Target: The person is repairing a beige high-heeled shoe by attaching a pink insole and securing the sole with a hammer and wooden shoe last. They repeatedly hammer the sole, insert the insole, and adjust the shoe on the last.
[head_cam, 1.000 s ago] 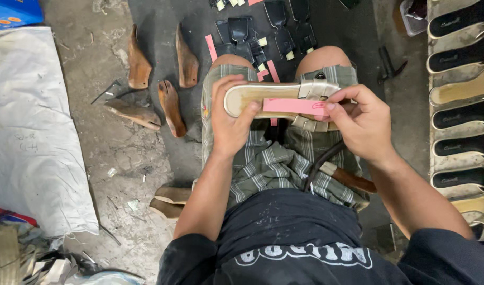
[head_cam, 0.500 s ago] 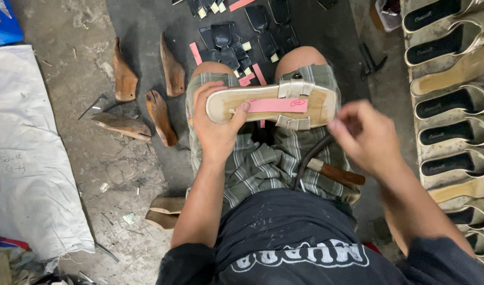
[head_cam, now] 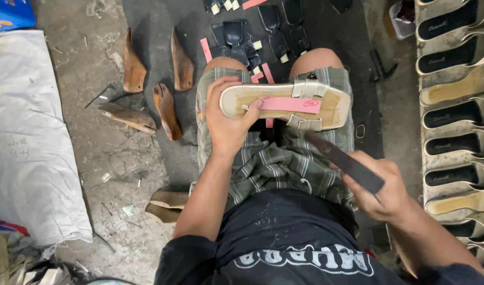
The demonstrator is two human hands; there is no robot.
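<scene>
A dark flat tool [head_cam: 347, 162] is clenched in the right hand [head_cam: 381, 192] near the lap; the sandal sole [head_cam: 286, 103], pink strip [head_cam: 290, 104] uppermost, is grasped across the knees by the left hand [head_cam: 228, 121]. A steady grip is advisable.

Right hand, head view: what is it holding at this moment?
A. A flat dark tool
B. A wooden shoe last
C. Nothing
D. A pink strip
A: the right hand grips a flat dark tool angled up toward the sandal sole, while the pink strip lies on that sole, which the left hand steadies on the lap.
</scene>
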